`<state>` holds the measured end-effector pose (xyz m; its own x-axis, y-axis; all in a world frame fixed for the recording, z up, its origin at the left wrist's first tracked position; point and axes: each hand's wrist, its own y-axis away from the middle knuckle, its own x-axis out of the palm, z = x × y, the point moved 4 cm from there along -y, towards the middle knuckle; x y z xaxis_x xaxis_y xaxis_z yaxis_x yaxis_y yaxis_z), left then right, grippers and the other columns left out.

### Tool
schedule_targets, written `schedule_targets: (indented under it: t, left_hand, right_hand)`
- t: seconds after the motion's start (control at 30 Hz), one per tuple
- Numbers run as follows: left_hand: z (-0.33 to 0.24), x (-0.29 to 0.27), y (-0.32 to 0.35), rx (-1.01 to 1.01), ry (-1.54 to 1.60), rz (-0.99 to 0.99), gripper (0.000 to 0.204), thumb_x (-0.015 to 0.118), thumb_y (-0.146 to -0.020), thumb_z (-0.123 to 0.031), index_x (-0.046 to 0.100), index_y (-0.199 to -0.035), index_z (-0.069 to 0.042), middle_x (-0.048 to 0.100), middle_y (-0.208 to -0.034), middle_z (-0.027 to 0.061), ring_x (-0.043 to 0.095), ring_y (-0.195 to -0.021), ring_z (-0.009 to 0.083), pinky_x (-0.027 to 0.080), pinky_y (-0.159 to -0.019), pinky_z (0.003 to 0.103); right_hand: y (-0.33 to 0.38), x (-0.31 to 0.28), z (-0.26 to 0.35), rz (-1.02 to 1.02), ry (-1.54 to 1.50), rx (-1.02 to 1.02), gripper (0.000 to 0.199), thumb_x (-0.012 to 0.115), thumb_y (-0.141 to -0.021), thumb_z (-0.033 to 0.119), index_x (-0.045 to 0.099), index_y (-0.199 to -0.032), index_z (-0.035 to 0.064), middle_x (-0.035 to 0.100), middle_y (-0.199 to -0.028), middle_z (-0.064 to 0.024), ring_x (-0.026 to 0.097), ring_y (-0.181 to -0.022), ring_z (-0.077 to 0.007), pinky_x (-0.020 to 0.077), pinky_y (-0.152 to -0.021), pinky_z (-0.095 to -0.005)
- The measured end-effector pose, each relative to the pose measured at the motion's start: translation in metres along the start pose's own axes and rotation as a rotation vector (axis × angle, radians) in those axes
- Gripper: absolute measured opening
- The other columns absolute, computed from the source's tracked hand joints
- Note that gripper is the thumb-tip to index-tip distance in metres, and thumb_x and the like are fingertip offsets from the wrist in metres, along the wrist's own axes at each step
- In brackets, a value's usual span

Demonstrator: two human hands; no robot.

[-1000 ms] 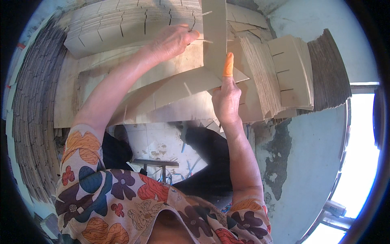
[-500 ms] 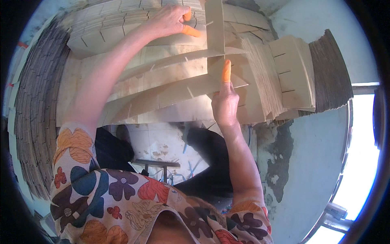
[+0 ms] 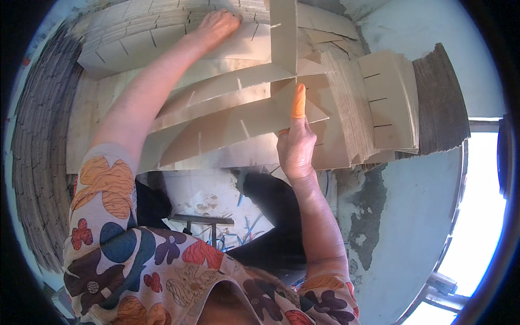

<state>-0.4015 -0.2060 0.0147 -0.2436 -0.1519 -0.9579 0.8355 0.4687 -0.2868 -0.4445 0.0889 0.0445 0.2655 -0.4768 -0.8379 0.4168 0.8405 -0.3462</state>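
Slotted cardboard strips (image 3: 238, 116) pressed under right hand (image 3: 295, 146), orange-capped forefinger extended | left hand (image 3: 216, 27) laid flat on far stack (image 3: 162, 38), grip apparently none.

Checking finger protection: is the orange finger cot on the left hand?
No, the orange finger cot is on the right hand; the left hand looks bare.

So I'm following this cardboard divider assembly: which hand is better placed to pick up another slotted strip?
Probably the left hand: it lies on the stack of slotted strips at the far side. The right hand presses its orange-capped finger against the interlocked dividers, seemingly steadying them.
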Motion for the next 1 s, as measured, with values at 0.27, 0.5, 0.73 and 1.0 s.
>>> schedule_targets:
  t: [0.27, 0.5, 0.73, 1.0]
  left_hand:
    - [-0.006, -0.024, 0.016, 0.12, 0.166, -0.189, 0.009, 0.06, -0.074, -0.004, 0.059, -0.083, -0.006, 0.063, -0.078, 0.0094, 0.061, -0.083, 0.0277, 0.051, -0.068, 0.04]
    - [-0.023, -0.051, 0.026, 0.201, 0.266, -0.349, 0.007, 0.061, -0.076, -0.005, 0.055, -0.078, -0.004, 0.061, -0.073, 0.0107, 0.06, -0.076, 0.0286, 0.05, -0.063, 0.04]
    - [-0.028, -0.061, 0.035, 0.242, 0.318, -0.341, 0.008, 0.061, -0.077, -0.004, 0.053, -0.077, -0.001, 0.059, -0.072, 0.0141, 0.059, -0.075, 0.0312, 0.048, -0.063, 0.042]
    - [-0.029, -0.068, 0.041, 0.142, 0.411, -0.205, 0.006, 0.058, -0.076, 0.001, 0.053, -0.077, 0.003, 0.058, -0.071, 0.0211, 0.058, -0.074, 0.0394, 0.046, -0.064, 0.046]
  right_hand:
    - [0.003, 0.001, 0.001, 0.054, -0.028, 0.02, 0.09, 0.054, -0.073, -0.01, 0.013, -0.149, 0.0169, 0.06, -0.087, -0.0184, 0.062, -0.07, -0.036, 0.0518, -0.059, -0.0416]
    - [0.001, -0.003, 0.002, 0.15, -0.037, 0.16, 0.087, 0.051, -0.078, -0.011, 0.015, -0.149, 0.0229, 0.063, -0.099, -0.0216, 0.065, -0.085, -0.0303, 0.0512, -0.077, -0.0352]
    - [0.005, -0.007, 0.005, 0.079, -0.018, 0.028, 0.092, 0.057, -0.074, -0.007, 0.011, -0.149, 0.0203, 0.06, -0.092, -0.019, 0.063, -0.077, -0.0351, 0.0524, -0.066, -0.0415]
    - [0.01, -0.009, 0.005, 0.075, -0.009, 0.008, 0.093, 0.057, -0.072, -0.006, 0.011, -0.149, 0.0196, 0.06, -0.091, -0.0178, 0.063, -0.074, -0.0353, 0.0524, -0.065, -0.0417]
